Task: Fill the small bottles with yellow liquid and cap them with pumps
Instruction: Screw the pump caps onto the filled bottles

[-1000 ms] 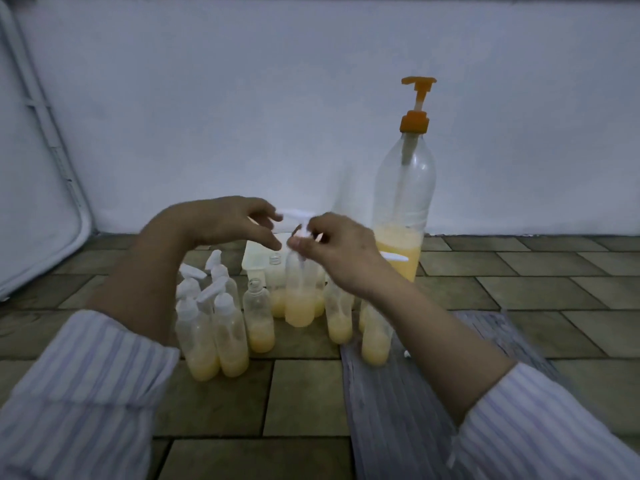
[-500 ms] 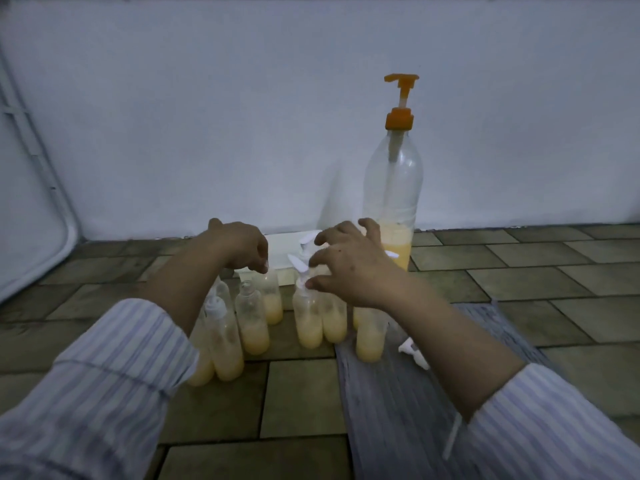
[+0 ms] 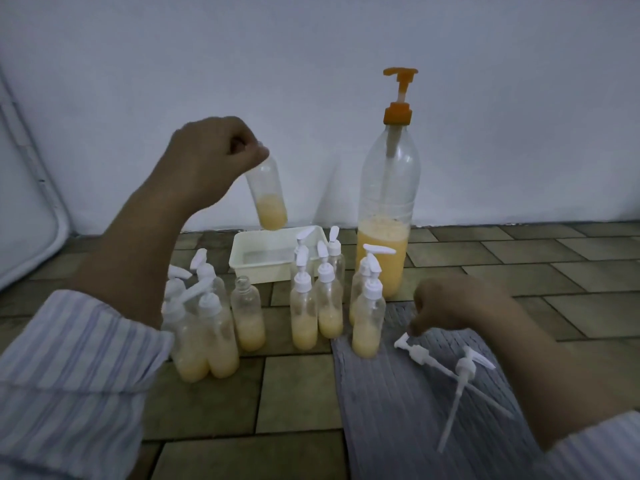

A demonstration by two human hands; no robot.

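The left hand (image 3: 207, 161) pinched an uncapped bottle (image 3: 268, 195) by its neck, lifted ready for capping; the right hand's (image 3: 450, 306) fingertips pinched a pump (image 3: 420, 353) on the near mat (image 3: 415, 410).

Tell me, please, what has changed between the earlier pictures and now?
The left hand has lifted a small uncapped clear bottle of yellow liquid above the white tray. The right hand has dropped to a loose white pump on the grey cloth. The tall orange-pump bottle stayed put.

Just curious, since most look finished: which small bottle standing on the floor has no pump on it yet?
The uncapped bottle standing alone between the left cluster and the middle pair, in front of the white tray. Its neck is bare and open; every other standing bottle wears a white pump.
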